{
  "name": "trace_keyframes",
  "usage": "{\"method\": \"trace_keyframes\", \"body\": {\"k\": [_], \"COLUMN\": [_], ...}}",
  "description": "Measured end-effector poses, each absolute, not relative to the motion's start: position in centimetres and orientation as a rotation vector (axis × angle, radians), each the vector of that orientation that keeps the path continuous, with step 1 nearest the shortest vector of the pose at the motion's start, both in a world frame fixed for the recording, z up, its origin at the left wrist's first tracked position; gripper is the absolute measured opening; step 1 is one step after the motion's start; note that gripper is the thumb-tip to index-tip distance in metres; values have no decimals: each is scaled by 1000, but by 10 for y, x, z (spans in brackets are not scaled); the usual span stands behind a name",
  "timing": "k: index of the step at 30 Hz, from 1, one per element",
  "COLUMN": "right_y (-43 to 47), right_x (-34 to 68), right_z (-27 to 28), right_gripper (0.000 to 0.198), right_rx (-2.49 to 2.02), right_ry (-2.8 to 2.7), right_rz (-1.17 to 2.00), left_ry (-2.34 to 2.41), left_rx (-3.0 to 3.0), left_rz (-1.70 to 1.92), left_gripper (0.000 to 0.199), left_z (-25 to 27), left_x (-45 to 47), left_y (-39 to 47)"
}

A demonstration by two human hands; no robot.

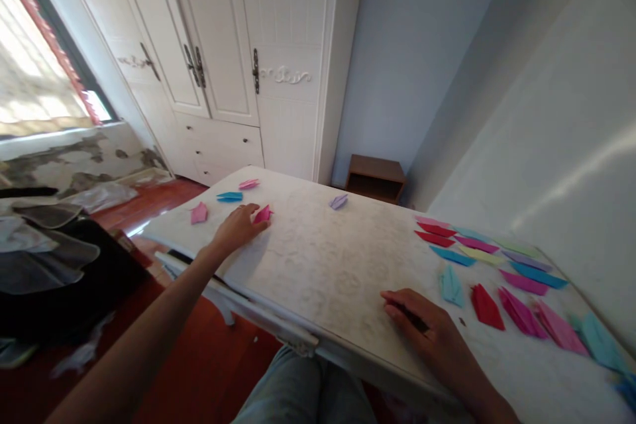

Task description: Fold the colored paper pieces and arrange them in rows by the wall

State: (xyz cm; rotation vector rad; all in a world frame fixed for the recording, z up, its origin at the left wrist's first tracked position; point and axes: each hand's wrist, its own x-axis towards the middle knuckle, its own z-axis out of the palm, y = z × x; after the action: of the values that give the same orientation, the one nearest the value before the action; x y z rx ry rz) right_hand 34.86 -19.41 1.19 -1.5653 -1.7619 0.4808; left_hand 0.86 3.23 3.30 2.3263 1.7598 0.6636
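My left hand reaches over the far left part of the table, thumb and fingers closed around a bright pink origami crane. Around it on the tabletop lie a blue origami crane, a pink one and a paler pink one. A lilac origami crane sits by itself near the far edge. My right hand rests on the table near its front edge, fingers curled and thumb drawn in, with nothing seen in them. Nearest to it are a light blue folded paper and a red one.
Several coloured folded papers lie in rows at the right of the white table, beside the wall. Beyond the table stand a white wardrobe and a brown box-like stand. A dark, cloth-covered object is at left.
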Motion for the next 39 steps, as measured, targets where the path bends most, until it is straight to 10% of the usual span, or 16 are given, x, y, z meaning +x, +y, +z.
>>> {"method": "trace_keyframes", "body": {"k": [16,39], "right_y": [-195,-217], "right_x": [349,356], "right_z": [10,16], "right_gripper": [27,22], "right_rx": [-1562,-1337], "right_ry": [-1773,-1133], "right_rz": [481,667], "left_ry": [1304,552], "left_rx": [1555,1226], "left_rz": [981,485], "left_gripper": [54,42], "left_z": [40,56], "left_x": [47,226], "left_y": [16,-103]}}
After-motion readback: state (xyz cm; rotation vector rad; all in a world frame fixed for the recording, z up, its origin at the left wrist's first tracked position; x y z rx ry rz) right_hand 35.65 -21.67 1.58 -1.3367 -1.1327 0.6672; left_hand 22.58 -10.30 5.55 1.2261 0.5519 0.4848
